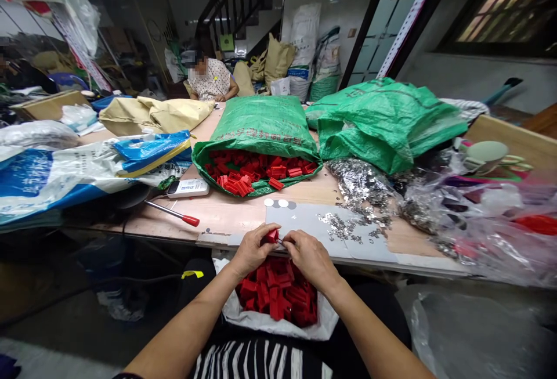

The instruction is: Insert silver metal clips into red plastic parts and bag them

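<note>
Pinching a small, boxy red plastic piece (272, 236), the left hand (253, 249) holds it at the table's near edge, above the wearer's lap. Close beside it, the right hand (308, 256) has its thumb and fingertips pressed together on a thin sliver (282, 244), too small to identify. Just below both hands, a white sack (327, 320) with crumpled sides holds a heap of similar hard-edged, channel-shaped red pieces (278, 292). Ahead on the pale wood-toned table (237, 216), a smooth, flat grey sheet (300, 223) carries scattered shiny metal bits (337, 225), with a denser glittering pile (361, 184) to the right. Beyond the sheet, a plump green woven sack (265, 116) lies with its mouth towards the wearer, more red pieces spilling at its lip. Left of it rests a slim white device (188, 188). Across the table sits a person in a spotted top (214, 80).
</note>
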{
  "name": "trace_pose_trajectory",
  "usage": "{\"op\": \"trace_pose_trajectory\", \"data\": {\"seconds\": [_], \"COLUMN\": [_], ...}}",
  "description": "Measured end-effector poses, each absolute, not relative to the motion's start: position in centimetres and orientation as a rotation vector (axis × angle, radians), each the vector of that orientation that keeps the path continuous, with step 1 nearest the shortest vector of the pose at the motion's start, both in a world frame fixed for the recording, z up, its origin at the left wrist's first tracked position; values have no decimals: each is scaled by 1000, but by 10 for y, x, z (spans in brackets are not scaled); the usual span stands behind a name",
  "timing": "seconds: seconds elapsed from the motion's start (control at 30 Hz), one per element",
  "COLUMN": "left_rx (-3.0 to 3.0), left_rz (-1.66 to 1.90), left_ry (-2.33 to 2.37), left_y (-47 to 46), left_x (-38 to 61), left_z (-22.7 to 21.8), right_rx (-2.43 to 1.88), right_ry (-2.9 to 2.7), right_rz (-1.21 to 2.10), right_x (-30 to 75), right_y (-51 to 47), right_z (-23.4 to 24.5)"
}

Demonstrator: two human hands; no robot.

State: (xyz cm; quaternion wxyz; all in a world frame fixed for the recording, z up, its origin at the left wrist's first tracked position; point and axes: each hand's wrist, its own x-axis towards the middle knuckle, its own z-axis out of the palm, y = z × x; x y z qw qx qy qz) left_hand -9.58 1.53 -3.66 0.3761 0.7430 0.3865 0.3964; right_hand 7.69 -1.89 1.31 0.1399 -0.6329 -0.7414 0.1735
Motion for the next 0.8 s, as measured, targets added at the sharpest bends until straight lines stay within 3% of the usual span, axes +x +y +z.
{"op": "trace_pose_trajectory", "data": {"seconds": [0.8], "left_rx": [1831], "left_rz": [1026], "left_ry": [992], "left_y": [14], "left_x": [-94], "left_z": [-33], "right_rx": [-1958], "right_ry": [-2260], "right_rz": [351], "right_x": [59], "right_y": [-22], "right_z": [19]}}
